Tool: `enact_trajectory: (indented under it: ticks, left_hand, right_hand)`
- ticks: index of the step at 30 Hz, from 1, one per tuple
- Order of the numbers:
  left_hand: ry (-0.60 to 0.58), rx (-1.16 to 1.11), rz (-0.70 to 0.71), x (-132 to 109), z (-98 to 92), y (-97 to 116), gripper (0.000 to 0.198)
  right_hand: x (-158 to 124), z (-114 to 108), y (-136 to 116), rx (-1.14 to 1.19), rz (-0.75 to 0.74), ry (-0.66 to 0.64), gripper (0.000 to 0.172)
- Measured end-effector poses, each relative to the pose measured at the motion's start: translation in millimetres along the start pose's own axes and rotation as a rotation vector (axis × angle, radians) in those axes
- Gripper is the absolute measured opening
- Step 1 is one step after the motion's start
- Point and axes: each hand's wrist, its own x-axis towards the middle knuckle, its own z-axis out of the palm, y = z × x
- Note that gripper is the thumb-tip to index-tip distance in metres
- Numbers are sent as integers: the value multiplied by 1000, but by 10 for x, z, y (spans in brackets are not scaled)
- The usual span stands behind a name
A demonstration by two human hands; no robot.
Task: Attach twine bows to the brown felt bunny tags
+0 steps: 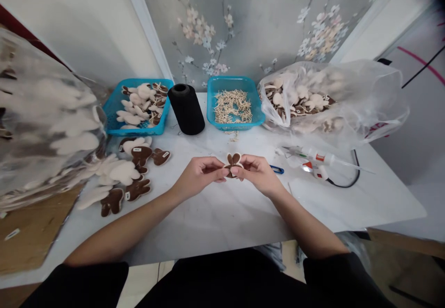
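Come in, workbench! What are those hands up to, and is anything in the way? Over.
Left hand and right hand both pinching one small rabbit-shaped piece. Its brown, white-edged ears show between them. Blue tool beside right hand; nothing visibly blocking.

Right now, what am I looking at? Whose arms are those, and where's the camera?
There's no robot here, just a person's two bare hands. The camera is worn on their head, looking forward and down, so the arms reach in from the bottom.

The left hand and right hand hold a small brown-and-white piece with two ear shapes on top. On the white table, similar loose pieces lie toward the left. Further back are a blue basket of pieces, a black spool, and a blue tray of thin, pale bits.
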Motion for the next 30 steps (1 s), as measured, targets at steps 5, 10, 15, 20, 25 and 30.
enact_trajectory:
  ticks: [5, 10, 15, 20, 25, 30]
  left_hand:
    - [45, 297, 76, 18, -12, 55, 31]
    - [-41, 272, 69, 20, -37, 49, 31]
    - [-182, -114, -10, 39, 6, -88, 28]
    - [-56, -281, -12, 62, 82, -168, 26]
    - [91, -88, 80, 13, 86, -97, 22]
    - [-29, -277, 64, 11, 103, -165, 22]
  right_hand:
    - [-26, 36, 63, -130, -30, 75, 25]
    - [-52, 62, 117, -156, -56, 71, 25]
    - [-28, 72, 155, 153, -19, -56, 26]
    - [2, 76, 203, 230, 34, -20, 24]
    - [-21, 95, 201, 136, 32, 70, 24]
    - [-24, 116, 235, 318, 59, 0, 21]
